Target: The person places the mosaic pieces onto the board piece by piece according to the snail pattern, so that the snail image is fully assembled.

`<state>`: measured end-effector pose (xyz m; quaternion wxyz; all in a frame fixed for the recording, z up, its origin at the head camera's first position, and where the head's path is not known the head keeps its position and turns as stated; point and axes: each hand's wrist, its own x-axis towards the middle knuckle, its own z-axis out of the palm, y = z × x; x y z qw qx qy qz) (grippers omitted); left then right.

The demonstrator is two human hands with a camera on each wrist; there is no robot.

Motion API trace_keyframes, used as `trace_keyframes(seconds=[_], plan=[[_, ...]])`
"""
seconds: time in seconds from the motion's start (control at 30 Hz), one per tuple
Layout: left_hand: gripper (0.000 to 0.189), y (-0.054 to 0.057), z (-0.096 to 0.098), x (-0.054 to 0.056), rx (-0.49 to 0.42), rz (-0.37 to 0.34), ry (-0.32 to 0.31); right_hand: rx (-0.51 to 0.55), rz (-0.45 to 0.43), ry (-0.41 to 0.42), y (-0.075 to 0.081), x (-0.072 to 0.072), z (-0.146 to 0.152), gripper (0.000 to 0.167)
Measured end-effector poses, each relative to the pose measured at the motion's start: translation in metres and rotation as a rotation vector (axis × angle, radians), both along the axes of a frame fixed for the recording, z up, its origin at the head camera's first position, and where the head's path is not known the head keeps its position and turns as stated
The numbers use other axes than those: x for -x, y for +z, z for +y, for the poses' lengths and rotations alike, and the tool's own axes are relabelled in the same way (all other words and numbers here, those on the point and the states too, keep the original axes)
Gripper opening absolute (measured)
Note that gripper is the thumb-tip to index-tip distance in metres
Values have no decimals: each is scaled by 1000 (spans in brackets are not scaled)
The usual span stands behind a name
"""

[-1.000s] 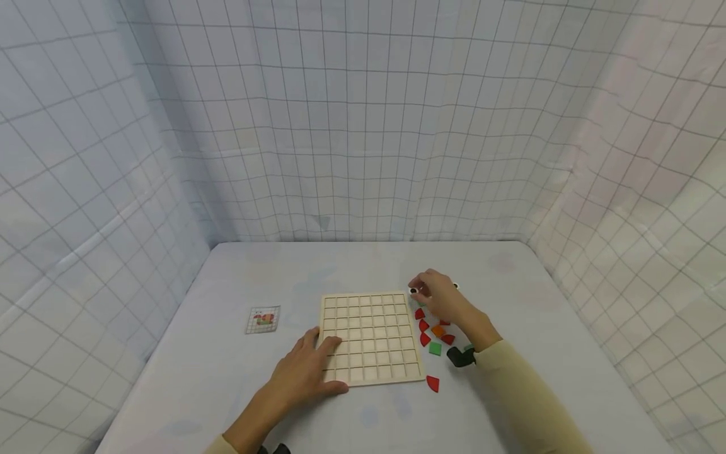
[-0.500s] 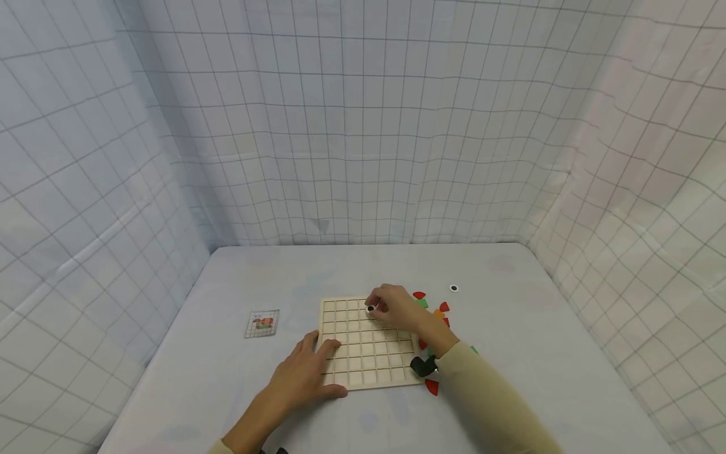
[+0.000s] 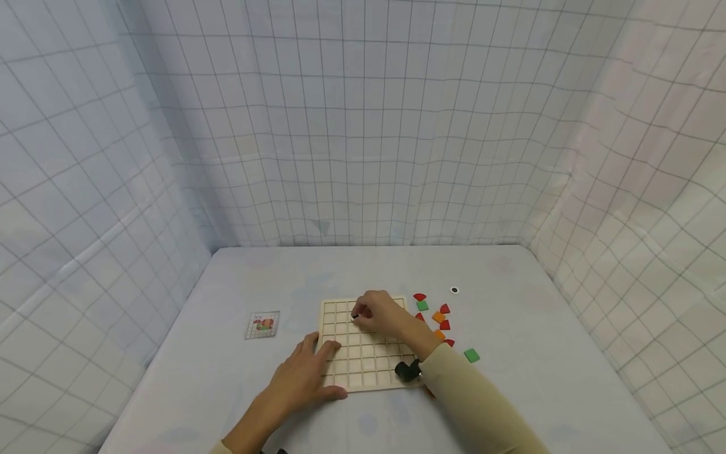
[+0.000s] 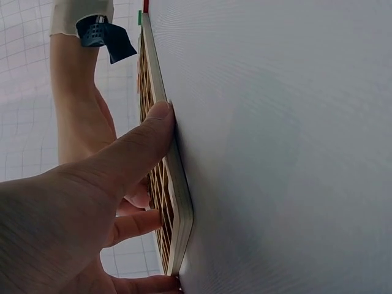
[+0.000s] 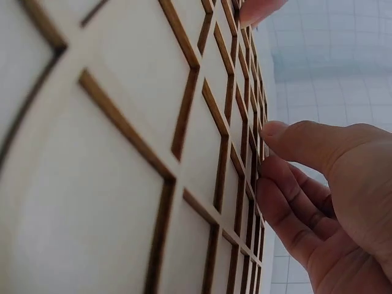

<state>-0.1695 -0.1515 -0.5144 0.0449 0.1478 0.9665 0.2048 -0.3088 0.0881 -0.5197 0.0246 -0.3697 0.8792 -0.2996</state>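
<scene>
On the table lies a pale wooden grid board [image 3: 363, 366] with rows of square cells. My left hand [image 3: 303, 372] rests at its near left corner: thumb along the near edge, one finger on the grid, other fingers by the left side. Over the board's upper left cells, my right hand [image 3: 381, 313] pinches a small round white piece with a black dot [image 3: 355, 316], mostly hidden by the fingertips. In the right wrist view the thumb and fingertips [image 5: 274, 130] come together right at the grid surface; whether the piece touches the board I cannot tell.
Right of the board lie loose pieces: red quarter-rounds [image 3: 445, 308], orange squares [image 3: 438, 317] and green squares [image 3: 472, 355]. A matching white dotted disc [image 3: 454, 290] lies farther back. A small picture card [image 3: 263, 325] sits to the left. Gridded cloth walls surround the table.
My right hand has carried the dotted white piece from the loose pieces leftward, over to the board's upper left cells. My left hand has stayed at the board's corner.
</scene>
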Motion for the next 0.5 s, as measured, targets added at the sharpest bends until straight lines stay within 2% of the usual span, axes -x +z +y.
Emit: trace_keyframes(seconds=[0.03, 0.23, 0.27, 0.37, 0.4, 0.5], plan=[[94, 0, 0, 0, 1, 2, 0, -7, 32, 4, -2, 0, 0, 9], [95, -1, 0, -1, -2, -3, -1, 22, 167, 30, -70, 45, 1, 8], [95, -1, 0, -1, -4, -4, -2, 34, 157, 32, -81, 54, 1, 8], [95, -1, 0, 0, -8, 1, -4, 26, 169, 15, -81, 56, -2, 8], [95, -1, 0, 0, -7, 2, -5, 6, 190, 8, -70, 48, -3, 8], [95, -1, 0, 1, -4, 5, -3, 3, 172, -3, -57, 40, -7, 7]])
